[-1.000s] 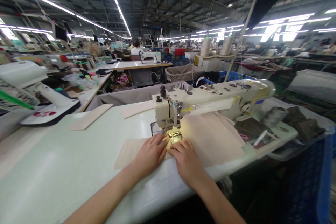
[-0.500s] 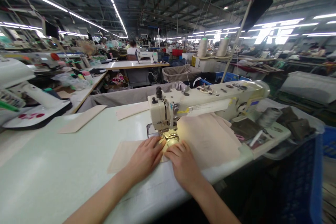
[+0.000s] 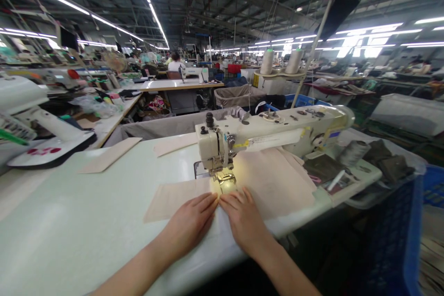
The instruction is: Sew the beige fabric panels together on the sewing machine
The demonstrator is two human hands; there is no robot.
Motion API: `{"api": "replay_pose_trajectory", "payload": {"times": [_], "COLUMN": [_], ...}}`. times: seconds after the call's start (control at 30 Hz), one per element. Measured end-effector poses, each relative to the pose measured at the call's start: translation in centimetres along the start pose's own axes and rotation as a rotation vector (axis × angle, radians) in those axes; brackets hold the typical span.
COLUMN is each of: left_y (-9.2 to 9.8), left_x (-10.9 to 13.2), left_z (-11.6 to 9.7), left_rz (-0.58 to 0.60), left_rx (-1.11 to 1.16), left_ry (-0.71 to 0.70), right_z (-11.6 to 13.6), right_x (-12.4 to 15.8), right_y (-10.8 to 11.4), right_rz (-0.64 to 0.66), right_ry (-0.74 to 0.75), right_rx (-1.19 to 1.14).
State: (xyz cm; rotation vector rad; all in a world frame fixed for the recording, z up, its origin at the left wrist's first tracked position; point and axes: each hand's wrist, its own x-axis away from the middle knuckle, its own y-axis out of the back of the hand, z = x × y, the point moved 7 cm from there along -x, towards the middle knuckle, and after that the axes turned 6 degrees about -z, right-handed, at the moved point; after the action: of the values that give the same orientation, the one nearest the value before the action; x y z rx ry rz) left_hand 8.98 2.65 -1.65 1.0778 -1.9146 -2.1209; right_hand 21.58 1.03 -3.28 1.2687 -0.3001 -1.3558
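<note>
A pale beige fabric piece lies on the sewing table under the presser foot area of a cream sewing machine. My left hand grips its near edge with the fingers pressed together. Close beside it, my right hand pinches at the same edge, and the two sets of fingertips nearly touch just in front of the lit needle plate. The fingertips partly cover the cloth there. Right of the needle, a stack of larger beige fabric panels lies beneath the machine arm.
Two narrow beige strips rest on the table's far side. A grey thread spool and dark cloth are at the right end. A blue crate stands below right; a white machine is at left.
My left hand has drawn back toward me, off the top of the fabric piece near the needle, to its near edge. The right hand has shifted only slightly.
</note>
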Motion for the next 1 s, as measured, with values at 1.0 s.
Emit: {"api": "replay_pose_trajectory", "payload": {"times": [1.0], "left_y": [-0.3], "left_x": [-2.7], "left_z": [6.8], "left_rz": [0.012], "left_rx": [0.034], "left_ry": [0.131], "right_z": [-0.3], "right_x": [-1.5], "right_y": [-0.9], "right_rz": [-0.034], "right_ry": [-0.031], "right_rx": [0.062]}}
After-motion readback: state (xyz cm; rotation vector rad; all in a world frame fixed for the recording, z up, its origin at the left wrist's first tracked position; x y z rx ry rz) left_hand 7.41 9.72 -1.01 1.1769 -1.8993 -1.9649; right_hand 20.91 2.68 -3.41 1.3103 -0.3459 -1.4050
